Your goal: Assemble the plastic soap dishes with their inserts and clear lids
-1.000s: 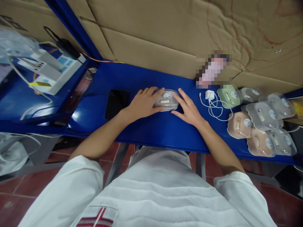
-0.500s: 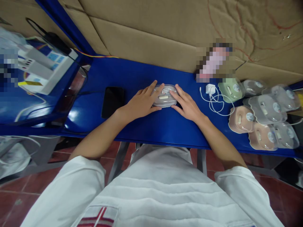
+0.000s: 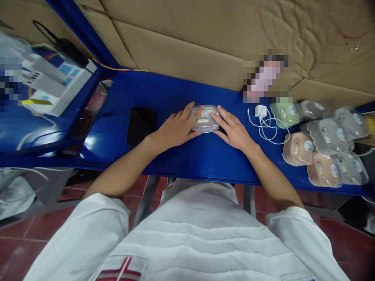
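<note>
Grey case — on blue table, fingers around

The desk has a smooth, glossy blue surface. Along its back edge stands matt brown cardboard, creased toward the right. Around the desk's middle, a case looks like clear, shiny plastic; similar cases by the right edge share that gloss. Toward the left edge, the smartphone has a smooth black face. Below the front edge, the shirt is matt white cloth.
</note>
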